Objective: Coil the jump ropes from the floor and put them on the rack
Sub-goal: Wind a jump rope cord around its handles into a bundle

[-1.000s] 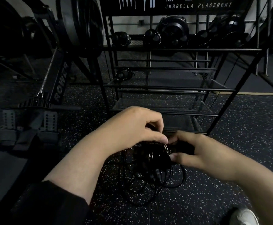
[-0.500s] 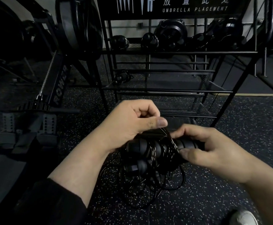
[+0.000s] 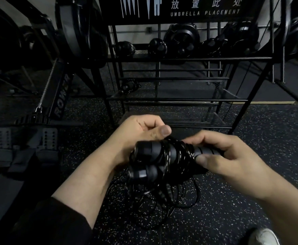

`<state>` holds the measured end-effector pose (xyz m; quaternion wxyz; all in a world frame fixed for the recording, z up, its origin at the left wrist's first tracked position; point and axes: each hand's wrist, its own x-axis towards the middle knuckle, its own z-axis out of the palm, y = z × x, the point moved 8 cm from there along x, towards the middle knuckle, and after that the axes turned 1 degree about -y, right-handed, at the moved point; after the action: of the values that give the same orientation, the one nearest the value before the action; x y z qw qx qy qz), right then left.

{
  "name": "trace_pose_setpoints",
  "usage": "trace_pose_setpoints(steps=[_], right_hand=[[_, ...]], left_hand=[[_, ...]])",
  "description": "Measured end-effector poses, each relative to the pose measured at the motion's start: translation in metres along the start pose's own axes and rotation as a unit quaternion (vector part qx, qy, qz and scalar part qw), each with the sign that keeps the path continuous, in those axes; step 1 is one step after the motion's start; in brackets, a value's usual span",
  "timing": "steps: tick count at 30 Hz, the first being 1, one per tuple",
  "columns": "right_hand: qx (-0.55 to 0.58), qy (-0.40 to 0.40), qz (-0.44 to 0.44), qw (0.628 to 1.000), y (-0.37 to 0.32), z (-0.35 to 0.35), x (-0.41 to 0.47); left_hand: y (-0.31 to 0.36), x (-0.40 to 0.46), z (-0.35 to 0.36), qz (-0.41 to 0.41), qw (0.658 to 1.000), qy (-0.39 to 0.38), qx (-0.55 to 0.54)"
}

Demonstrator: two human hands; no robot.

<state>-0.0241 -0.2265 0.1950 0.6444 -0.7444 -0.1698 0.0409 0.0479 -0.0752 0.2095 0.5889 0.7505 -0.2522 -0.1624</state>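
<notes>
Our right hand (image 3: 229, 161) grips black ribbed jump-rope handles (image 3: 162, 156); left hand (image 3: 141, 131) pinches thin black cord (image 3: 175, 152) wound round them, above floor, before black metal rack (image 3: 180, 58). Risk we judge: pinch slackens, wraps spring loose into tangled loops (image 3: 162, 200) below.

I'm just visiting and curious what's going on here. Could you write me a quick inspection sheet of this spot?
Surface: dark speckled rubber floor.
Job's things: jump rope handles held side by side, cord wound around them; black rack stands just beyond; a coiled rope already lies on its shelf.
Clutter: nothing seen.
Grips: left hand pinches the cord above the handles; right hand grips a handle's end.
Cables: loose cord loops hang below the hands down to the floor.
Surroundings: rowing machine at left, weights behind the rack, white shoe at bottom right.
</notes>
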Motion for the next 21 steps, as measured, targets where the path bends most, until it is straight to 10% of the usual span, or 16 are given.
trace_pose_setpoints(steps=[12, 21], right_hand=[[0.21, 0.268, 0.03, 0.94, 0.014, -0.037, 0.001], [-0.137, 0.225, 0.07, 0.962, 0.017, -0.026, 0.004]], left_hand=[[-0.025, -0.004, 0.038, -0.116, 0.99, 0.013, -0.078], [-0.047, -0.008, 0.026, -0.212, 0.965, 0.057, -0.146]])
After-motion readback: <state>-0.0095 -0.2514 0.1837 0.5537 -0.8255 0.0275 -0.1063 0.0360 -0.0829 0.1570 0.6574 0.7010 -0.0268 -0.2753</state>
